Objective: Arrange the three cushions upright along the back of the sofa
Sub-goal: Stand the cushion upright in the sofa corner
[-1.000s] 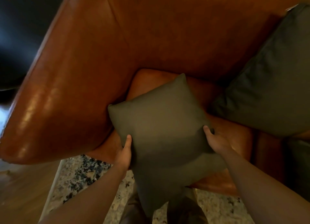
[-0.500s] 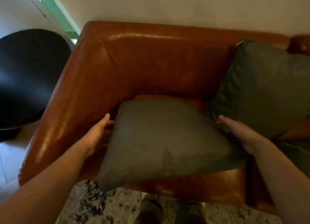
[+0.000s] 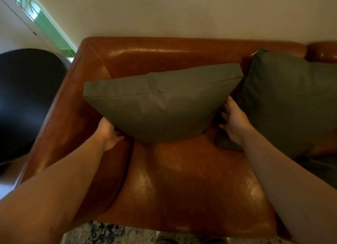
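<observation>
Head view: your green cushion (image 3: 160,105) stands upright on the seat of the brown leather sofa (image 3: 182,180), leaning on the backrest near the left armrest. Your left hand (image 3: 109,132) grips its lower left corner, fingers tucked underneath. Your right hand (image 3: 235,121) lies spread flat against its right edge. Second green cushion (image 3: 291,101) stands just beside it on the right, also against the backrest.
</observation>
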{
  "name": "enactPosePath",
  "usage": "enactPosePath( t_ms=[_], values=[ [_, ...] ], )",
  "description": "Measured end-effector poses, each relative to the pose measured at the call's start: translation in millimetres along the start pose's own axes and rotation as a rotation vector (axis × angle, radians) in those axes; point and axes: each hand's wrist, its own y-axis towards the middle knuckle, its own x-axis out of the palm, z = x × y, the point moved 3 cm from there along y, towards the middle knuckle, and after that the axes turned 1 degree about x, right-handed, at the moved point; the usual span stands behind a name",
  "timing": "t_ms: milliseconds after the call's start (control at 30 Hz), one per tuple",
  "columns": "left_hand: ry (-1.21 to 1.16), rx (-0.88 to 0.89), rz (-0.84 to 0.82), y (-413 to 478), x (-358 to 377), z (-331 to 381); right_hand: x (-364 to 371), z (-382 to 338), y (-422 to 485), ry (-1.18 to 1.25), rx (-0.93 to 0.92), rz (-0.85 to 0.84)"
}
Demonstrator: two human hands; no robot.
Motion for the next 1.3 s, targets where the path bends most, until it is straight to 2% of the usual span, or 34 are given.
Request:
enactPosePath(
  t_ms=[133,333,400,500,600,700,833,933,1067,1233,1300],
  values=[
    [-0.103,0.015,-0.031,10,6,2,11,3,6,-0.010,-0.015,-0.008],
    [-0.013,-0.022,-0.109,26,19,33,8,-27,21,-0.022,-0.024,0.132],
    [0.025,-0.014,-0.115,35,22,36,9,-25,26,-0.008,-0.024,0.093],
    [0.106,-0.016,-0.120,45,29,32,13,1,31,-0.142,0.061,0.014],
    [0.169,-0.011,-0.093,50,35,33,16,18,33,-0.190,0.120,0.021],
    [0.159,-0.006,-0.061,54,36,38,15,19,36,-0.132,0.141,0.083],
    [0.062,-0.009,-0.127,55,50,44,29,19,43,0.004,0.120,0.008],
    [0.008,0.081,-0.096,50,51,47,39,20,42,0.018,0.047,-0.033],
    [0.067,0.124,-0.033,60,33,50,53,14,44,-0.080,0.012,-0.072],
    [0.176,0.085,0.025,66,33,49,59,7,49,-0.394,-0.012,0.020],
    [0.166,0.094,0.055,66,34,44,57,10,50,-0.433,-0.007,0.027]
  ],
)
